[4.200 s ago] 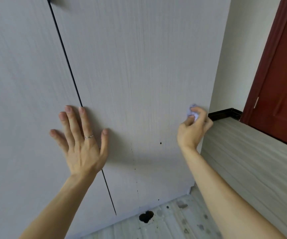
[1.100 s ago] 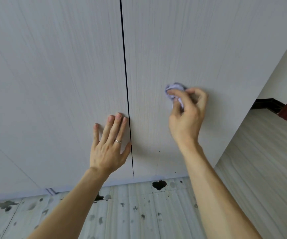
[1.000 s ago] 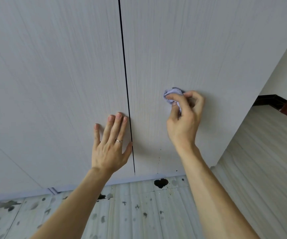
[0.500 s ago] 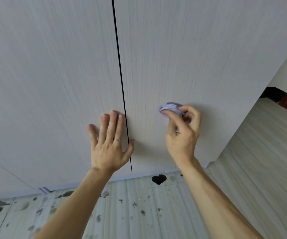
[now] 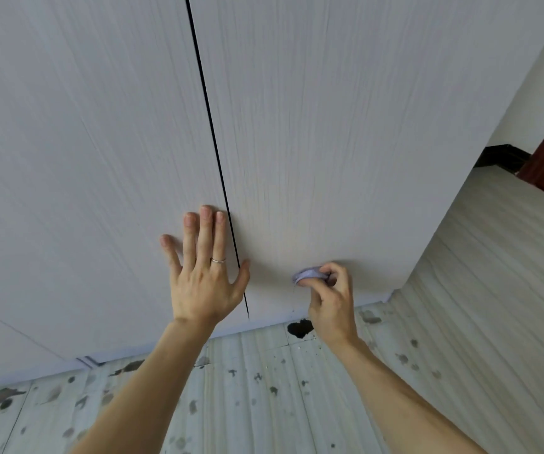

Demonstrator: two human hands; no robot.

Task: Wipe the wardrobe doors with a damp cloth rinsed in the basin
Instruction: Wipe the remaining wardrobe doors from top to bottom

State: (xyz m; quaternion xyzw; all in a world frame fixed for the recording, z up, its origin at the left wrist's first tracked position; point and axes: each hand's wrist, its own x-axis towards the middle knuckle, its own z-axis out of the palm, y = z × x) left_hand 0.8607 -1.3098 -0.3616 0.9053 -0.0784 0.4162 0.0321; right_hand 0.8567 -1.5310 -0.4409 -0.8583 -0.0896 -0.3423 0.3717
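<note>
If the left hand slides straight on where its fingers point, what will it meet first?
Probably nothing: the left hand lies flat on the pale grey wood-grain wardrobe door, and only bare panel shows above it.

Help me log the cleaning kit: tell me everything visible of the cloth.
The cloth is a small pale lilac wad of soft-looking fabric, bunched up and mostly hidden. The right hand pinches it in curled fingers against the right wardrobe door, low down near the floor. Dampness cannot be told.
</note>
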